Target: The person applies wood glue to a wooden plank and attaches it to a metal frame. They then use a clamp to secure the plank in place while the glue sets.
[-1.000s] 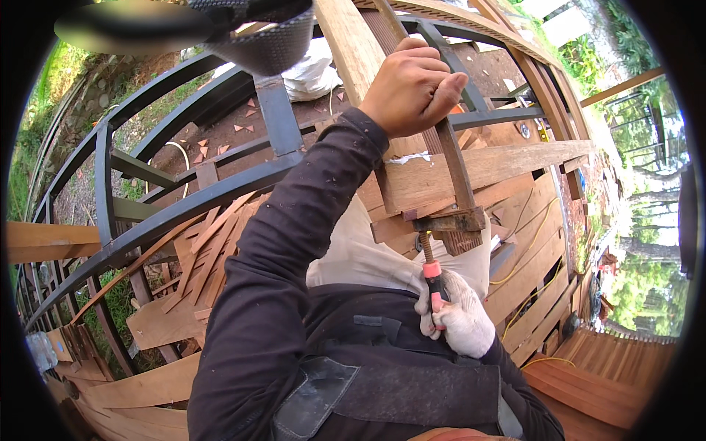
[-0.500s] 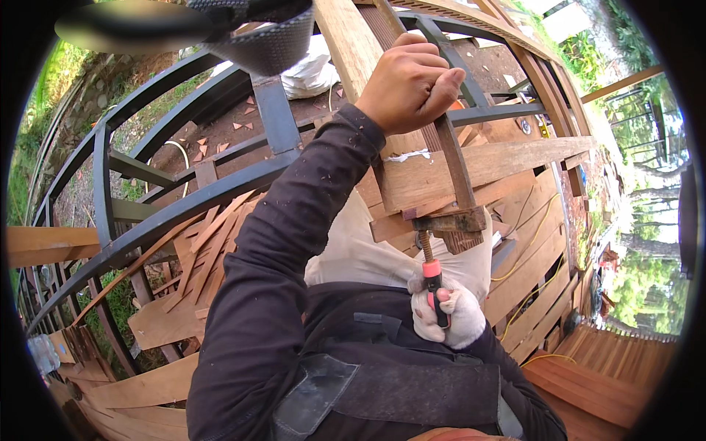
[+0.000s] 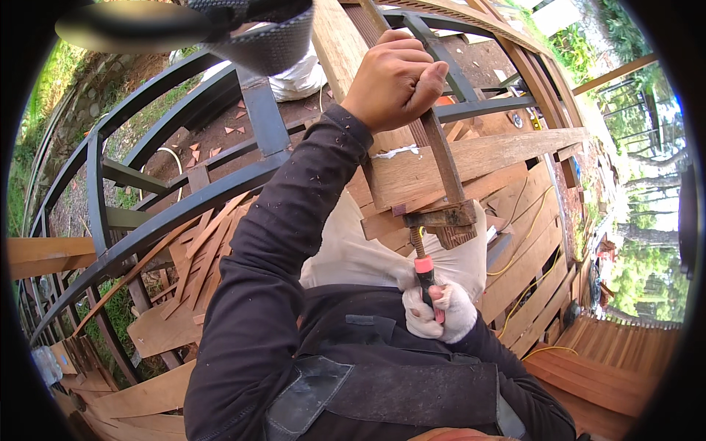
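Observation:
My bare left hand (image 3: 395, 82) is closed in a fist around the long flat bar of a bar clamp (image 3: 443, 162). My right hand (image 3: 441, 312), in a white glove with some fingertips showing, is wrapped round the clamp's black and red handle (image 3: 423, 269), close to my waist. From the handle a threaded screw (image 3: 417, 241) runs up to the rusty clamp arm (image 3: 440, 216). Just beyond the arm, a wooden board (image 3: 485, 154) with a white smear lies crosswise, with smaller wood pieces below it. The clamp's far end is out of sight.
Curved dark metal framing (image 3: 169, 209) sweeps across the left. Thin wood strips (image 3: 209, 253) are piled beside it. Planks (image 3: 529, 246) with a yellow cord (image 3: 523, 303) across them lie at the right. A white sack (image 3: 300, 79) is on the ground beyond the frame.
The view has shifted slightly, so hands and clamp sit a little further left. My right hand and the handle look slightly turned. The left hand keeps its hold on the bar.

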